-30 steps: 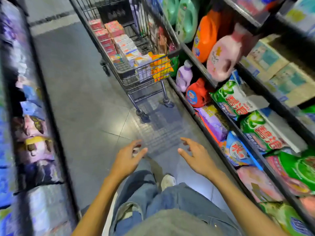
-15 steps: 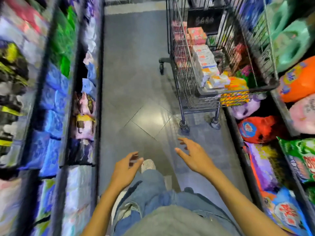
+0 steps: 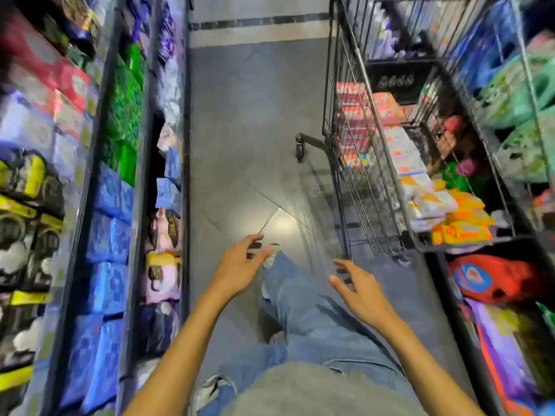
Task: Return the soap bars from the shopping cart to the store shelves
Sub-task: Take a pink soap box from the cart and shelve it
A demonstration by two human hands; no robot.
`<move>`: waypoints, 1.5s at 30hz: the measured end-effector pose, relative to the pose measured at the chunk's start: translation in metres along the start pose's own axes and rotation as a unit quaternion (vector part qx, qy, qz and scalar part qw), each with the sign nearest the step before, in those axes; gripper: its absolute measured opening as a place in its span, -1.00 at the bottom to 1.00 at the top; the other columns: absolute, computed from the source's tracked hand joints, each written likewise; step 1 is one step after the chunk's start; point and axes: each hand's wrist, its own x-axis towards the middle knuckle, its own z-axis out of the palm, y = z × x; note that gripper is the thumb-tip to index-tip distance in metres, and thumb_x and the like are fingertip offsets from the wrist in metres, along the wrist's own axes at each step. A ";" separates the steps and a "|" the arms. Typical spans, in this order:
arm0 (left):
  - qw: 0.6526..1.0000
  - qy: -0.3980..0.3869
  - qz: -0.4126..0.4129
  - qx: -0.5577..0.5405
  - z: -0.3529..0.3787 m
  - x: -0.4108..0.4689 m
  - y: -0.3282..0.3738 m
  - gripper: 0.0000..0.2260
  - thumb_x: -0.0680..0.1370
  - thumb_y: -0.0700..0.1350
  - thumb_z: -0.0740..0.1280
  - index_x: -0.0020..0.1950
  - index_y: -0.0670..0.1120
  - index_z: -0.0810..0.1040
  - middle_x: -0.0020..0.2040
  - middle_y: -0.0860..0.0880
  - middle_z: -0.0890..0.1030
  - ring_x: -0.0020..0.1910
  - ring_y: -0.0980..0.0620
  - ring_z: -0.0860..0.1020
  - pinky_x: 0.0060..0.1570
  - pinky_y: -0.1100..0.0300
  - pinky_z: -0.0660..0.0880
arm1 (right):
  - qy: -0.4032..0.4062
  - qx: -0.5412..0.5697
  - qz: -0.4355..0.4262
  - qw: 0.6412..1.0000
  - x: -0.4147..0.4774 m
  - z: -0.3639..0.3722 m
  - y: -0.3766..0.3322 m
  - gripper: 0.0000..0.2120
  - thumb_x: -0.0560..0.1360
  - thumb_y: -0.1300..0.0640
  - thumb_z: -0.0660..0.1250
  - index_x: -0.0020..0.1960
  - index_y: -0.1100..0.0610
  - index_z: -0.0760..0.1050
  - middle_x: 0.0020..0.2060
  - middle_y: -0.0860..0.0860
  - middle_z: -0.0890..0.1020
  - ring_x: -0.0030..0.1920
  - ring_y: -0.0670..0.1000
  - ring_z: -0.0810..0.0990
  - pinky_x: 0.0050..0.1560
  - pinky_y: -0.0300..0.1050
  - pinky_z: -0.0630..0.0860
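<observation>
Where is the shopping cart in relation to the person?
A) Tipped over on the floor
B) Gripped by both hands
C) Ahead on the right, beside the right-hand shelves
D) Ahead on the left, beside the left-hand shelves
C: the shopping cart, with soap bars inside, stands upright ahead beside the right-hand shelves; the left hand and right hand hold nothing.

Bright even store light from above, white glare patch on the glossy grey tiled floor (image 3: 240,121), heavy motion blur on the crowded left shelves (image 3: 144,220), milder blur on the dark wire shopping cart (image 3: 354,175), faint cart shadow, wide-angle bending at edges
</observation>
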 end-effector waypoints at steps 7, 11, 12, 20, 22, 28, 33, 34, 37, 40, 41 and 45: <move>0.999 0.017 -0.037 -0.013 -0.066 0.085 0.003 -0.69 0.56 -0.05 0.30 0.29 -0.06 0.48 0.12 -0.01 0.58 0.04 0.06 0.54 -0.06 0.41 0.37 | -0.033 -0.014 0.000 0.999 0.116 -0.017 -0.065 -0.56 0.57 -0.02 0.23 0.41 0.09 0.32 0.25 0.08 0.51 0.15 0.07 0.53 0.14 -0.07 0.44; 0.998 0.035 -0.050 -0.017 -0.105 0.130 0.004 -0.70 0.56 -0.08 0.30 0.29 -0.05 0.48 0.12 -0.02 0.58 0.04 0.06 0.53 -0.11 0.55 0.33 | -0.031 -0.016 -0.018 0.999 0.190 -0.040 -0.109 -0.56 0.58 -0.02 0.21 0.42 0.07 0.30 0.27 0.06 0.49 0.16 0.07 0.52 0.14 -0.09 0.44; 0.997 0.039 -0.058 -0.017 -0.114 0.140 0.005 -0.71 0.56 -0.08 0.30 0.28 -0.05 0.48 0.12 -0.01 0.58 0.03 0.07 0.53 -0.11 0.55 0.33 | -0.034 -0.022 -0.020 0.999 0.207 -0.045 -0.118 -0.55 0.58 -0.03 0.21 0.42 0.06 0.29 0.28 0.06 0.49 0.17 0.08 0.51 0.16 -0.06 0.44; 0.998 0.010 -0.062 -0.011 -0.162 0.247 0.030 -0.71 0.56 -0.08 0.31 0.27 -0.10 0.49 0.09 0.02 0.57 0.01 0.17 0.52 0.05 0.37 0.38 | 0.001 -0.007 0.002 1.000 0.304 -0.073 -0.167 -0.55 0.57 -0.08 0.20 0.42 0.03 0.30 0.28 0.05 0.49 0.21 0.07 0.49 0.21 0.00 0.42; 0.999 -0.031 -0.028 0.008 -0.171 0.290 0.048 -0.73 0.56 -0.08 0.30 0.25 -0.08 0.49 0.05 0.05 0.57 -0.06 0.25 0.51 0.04 0.43 0.41 | 0.022 0.017 0.023 0.999 0.322 -0.080 -0.173 -0.55 0.57 -0.09 0.20 0.42 0.01 0.30 0.29 0.04 0.49 0.24 0.05 0.48 0.22 0.01 0.42; 0.968 -0.185 0.130 0.106 -0.176 0.414 0.163 -0.80 0.56 -0.09 0.30 0.18 -0.01 0.50 0.04 0.00 0.60 -0.12 0.28 0.53 -0.15 0.52 0.41 | 0.163 0.124 0.131 0.970 0.343 -0.114 -0.195 -0.60 0.59 0.02 0.22 0.39 0.09 0.34 0.32 0.01 0.46 0.31 0.03 0.43 0.21 -0.22 0.30; 0.891 -0.315 0.274 0.177 -0.139 0.468 0.275 -0.74 0.56 -0.01 0.29 0.23 0.00 0.51 0.06 0.10 0.58 -0.02 0.14 0.56 0.06 0.27 0.46 | 0.300 0.215 0.230 0.901 0.334 -0.131 -0.197 -0.61 0.55 0.04 0.27 0.35 0.11 0.40 0.23 0.04 0.54 0.24 0.04 0.49 0.18 -0.17 0.34; 0.874 -0.338 0.302 0.177 -0.128 0.472 0.295 -0.76 0.56 -0.03 0.29 0.22 -0.01 0.51 0.04 0.11 0.58 -0.05 0.18 0.56 0.03 0.31 0.46 | 0.332 0.238 0.247 0.879 0.330 -0.132 -0.195 -0.61 0.55 0.05 0.28 0.34 0.12 0.40 0.20 0.04 0.55 0.21 0.04 0.51 0.16 -0.17 0.36; 0.825 -0.390 0.377 0.158 -0.092 0.476 0.347 -0.82 0.56 -0.10 0.30 0.15 0.02 0.51 -0.05 0.17 0.59 -0.16 0.41 0.53 -0.13 0.51 0.41 | 0.420 0.265 0.285 0.820 0.316 -0.138 -0.193 -0.64 0.54 0.06 0.29 0.32 0.09 0.42 0.16 -0.01 0.56 0.11 -0.03 0.54 0.07 -0.23 0.37; 0.787 -0.419 0.422 0.163 -0.052 0.480 0.382 -0.83 0.57 -0.05 0.30 0.15 0.03 0.52 -0.04 0.20 0.56 -0.16 0.43 0.51 -0.16 0.58 0.35 | 0.486 0.261 0.317 0.771 0.308 -0.153 -0.179 -0.68 0.55 0.09 0.29 0.28 0.12 0.47 0.05 -0.05 0.58 0.03 -0.08 0.52 -0.02 -0.33 0.38; 0.776 -0.418 0.437 0.179 -0.037 0.484 0.390 -0.79 0.56 0.00 0.30 0.17 0.00 0.53 -0.02 0.19 0.56 -0.17 0.38 0.50 -0.15 0.59 0.34 | 0.506 0.258 0.326 0.756 0.306 -0.160 -0.174 -0.69 0.54 0.10 0.30 0.26 0.14 0.48 0.04 -0.04 0.59 0.04 -0.06 0.54 0.00 -0.32 0.40; 0.756 -0.413 0.435 0.261 0.029 0.513 0.405 -0.63 0.53 0.10 0.29 0.24 -0.08 0.52 0.06 0.01 0.62 -0.03 0.05 0.58 0.01 0.25 0.47 | 0.557 0.267 0.318 0.720 0.305 -0.193 -0.141 -0.61 0.48 -0.02 0.26 0.21 0.17 0.52 0.00 0.00 0.61 0.00 -0.06 0.57 -0.01 -0.42 0.40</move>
